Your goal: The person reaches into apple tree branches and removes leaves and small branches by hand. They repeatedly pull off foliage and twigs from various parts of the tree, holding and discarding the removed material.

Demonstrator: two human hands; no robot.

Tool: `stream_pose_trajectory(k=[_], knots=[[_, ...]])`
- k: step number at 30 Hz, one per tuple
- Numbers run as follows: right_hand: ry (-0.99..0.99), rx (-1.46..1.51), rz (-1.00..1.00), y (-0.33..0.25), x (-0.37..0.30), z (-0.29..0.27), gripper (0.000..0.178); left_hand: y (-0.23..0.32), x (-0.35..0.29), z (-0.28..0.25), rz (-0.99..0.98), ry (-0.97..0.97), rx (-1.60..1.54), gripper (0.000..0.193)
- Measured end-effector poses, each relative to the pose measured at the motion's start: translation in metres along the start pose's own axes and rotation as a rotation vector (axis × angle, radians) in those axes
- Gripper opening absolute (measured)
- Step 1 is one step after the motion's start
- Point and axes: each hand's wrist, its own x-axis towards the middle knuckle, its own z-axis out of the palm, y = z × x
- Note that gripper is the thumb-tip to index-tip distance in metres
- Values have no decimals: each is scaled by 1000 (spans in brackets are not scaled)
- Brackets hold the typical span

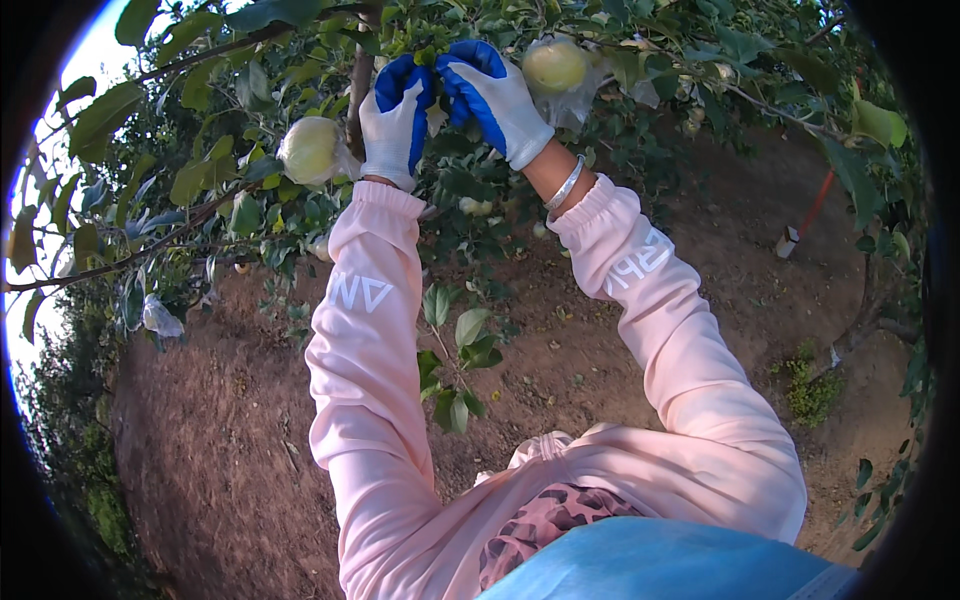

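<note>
Both my hands are raised among the leaves of an apple tree, in white gloves with blue coated palms. My left hand (395,118) is closed, its fingers curled inward beside a branch (360,85). Close to its right, my right hand (495,100) is closed too, fingertips bent toward the left one. A small pale piece of something (436,118) shows between them; whatever the fingers grip is hidden. A pale green apple in a clear plastic bag (312,151) hangs left of my left hand. Another bagged apple (555,68) hangs just right of my right hand.
Leafy branches (110,262) stretch across the left and top. A crumpled clear bag (161,317) hangs at the left. A leafy shoot (458,370) sticks out below my hands, above brown soil (220,430). An orange-red pole (818,200) with a pale end stands at the right.
</note>
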Motion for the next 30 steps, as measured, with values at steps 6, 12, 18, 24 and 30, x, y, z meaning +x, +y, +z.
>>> stream_pose_trajectory(k=[6, 12, 18, 24, 30], knots=[[38, -228, -110, -1, 2, 2, 18, 2, -2, -1, 31, -43, 53, 33], [-208, 43, -87, -14, -21, -9, 18, 2, -1, 1, 16, -47, 47, 35], [-250, -286, -95, -28, -29, -9, 23, 7, -8, 4, 78, -43, 195, 36], [23, -1069, -673, -35, 6, 18, 40, 6, -13, 8, 93, -21, 308, 35], [-4, -1494, -332, -48, 40, 49, 35, -2, -13, 4, 185, -9, 360, 36]])
